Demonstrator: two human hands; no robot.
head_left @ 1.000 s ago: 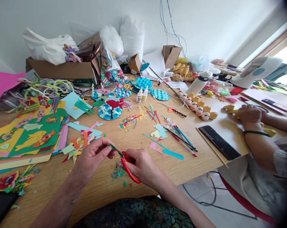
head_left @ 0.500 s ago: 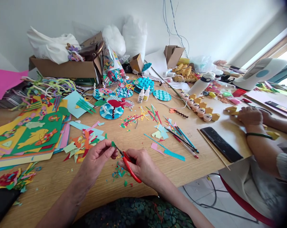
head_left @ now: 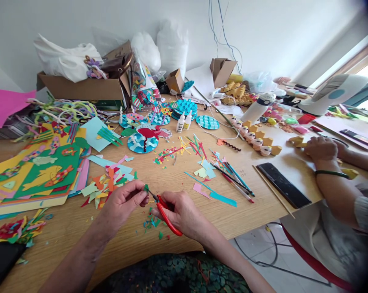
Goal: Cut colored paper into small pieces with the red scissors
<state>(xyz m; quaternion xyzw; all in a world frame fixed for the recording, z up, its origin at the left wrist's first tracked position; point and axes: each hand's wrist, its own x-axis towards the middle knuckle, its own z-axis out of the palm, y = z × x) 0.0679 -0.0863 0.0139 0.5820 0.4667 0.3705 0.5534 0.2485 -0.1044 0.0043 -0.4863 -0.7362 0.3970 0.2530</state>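
Note:
My left hand (head_left: 123, 203) pinches a small green paper piece (head_left: 146, 188) between thumb and fingers, just above the wooden table (head_left: 184, 179). Close beside it, my right hand (head_left: 180, 213) grips red-handled scissors (head_left: 167, 217) whose blades reach the green piece. Tiny coloured paper clippings (head_left: 153, 223) lie on the table under both hands.
Stacked coloured sheets with paper fish (head_left: 40, 175) lie at the left, paper scraps (head_left: 106, 185) near my left hand. Blue paper discs (head_left: 142, 142), glue bottles (head_left: 180, 122), pencils (head_left: 235, 179) and boxes fill the middle and back. At the right another person's hands (head_left: 321, 148) work beside a black phone (head_left: 283, 185).
My hands stay almost in place, snipping at the green piece; the view has shifted slightly since a second ago. The other person's hands have barely moved.

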